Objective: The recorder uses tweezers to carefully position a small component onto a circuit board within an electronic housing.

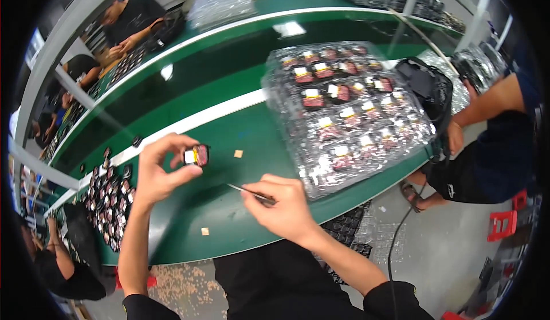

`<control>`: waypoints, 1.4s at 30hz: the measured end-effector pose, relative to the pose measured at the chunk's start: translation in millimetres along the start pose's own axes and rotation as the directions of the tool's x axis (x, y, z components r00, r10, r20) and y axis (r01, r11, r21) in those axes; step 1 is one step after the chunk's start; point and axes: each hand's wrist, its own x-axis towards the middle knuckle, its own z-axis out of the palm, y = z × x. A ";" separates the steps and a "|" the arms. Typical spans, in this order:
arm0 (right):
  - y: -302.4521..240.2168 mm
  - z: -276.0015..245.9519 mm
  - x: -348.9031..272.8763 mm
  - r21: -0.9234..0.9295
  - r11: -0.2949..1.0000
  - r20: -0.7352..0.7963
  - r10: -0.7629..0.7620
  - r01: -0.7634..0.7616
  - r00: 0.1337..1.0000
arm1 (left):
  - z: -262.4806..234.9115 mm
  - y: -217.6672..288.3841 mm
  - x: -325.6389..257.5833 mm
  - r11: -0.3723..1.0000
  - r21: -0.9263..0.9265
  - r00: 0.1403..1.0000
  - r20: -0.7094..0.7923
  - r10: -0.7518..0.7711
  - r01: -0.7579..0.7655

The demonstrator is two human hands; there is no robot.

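Note:
My left hand (pixel 159 168) is raised over the green table, pinching a small black square part (pixel 196 155) between thumb and fingers. White, yellow and red patches show on the part's face. Lower and to the right, my right hand (pixel 281 202) is closed round a thin pointed metal tool (pixel 245 190), probably tweezers; its tip points left toward the part but stays apart from it. Between and below the hands, two small tan squares, an upper one (pixel 238 154) and a lower one (pixel 205 231), lie on the table (pixel 229 214).
Many similar parts (pixel 109 199) are heaped at left. At right, stacked clear plastic trays (pixel 315 177) hold rows of parts, with a black bag (pixel 427 82) beside them. A co-worker (pixel 487 142) stands at right; others sit across the green conveyor (pixel 229 93). A dark cable (pixel 395 245) hangs at right.

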 end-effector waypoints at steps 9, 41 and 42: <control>-1.9 -11.1 0.4 -0.063 0.998 0.063 -0.003 0.007 0.998 | 136.1 106.7 223.6 0.817 -0.029 0.768 0.323 0.553 -0.576; -12.3 0.7 2.5 -0.211 0.977 0.143 -0.001 0.032 0.990 | -109.0 -127.1 -11.9 0.731 0.661 0.976 -0.215 -0.029 0.167; -10.7 -0.7 1.7 -0.225 0.974 0.138 0.016 0.016 0.990 | -91.6 -113.5 -7.8 0.785 0.602 0.979 -0.201 -0.030 0.148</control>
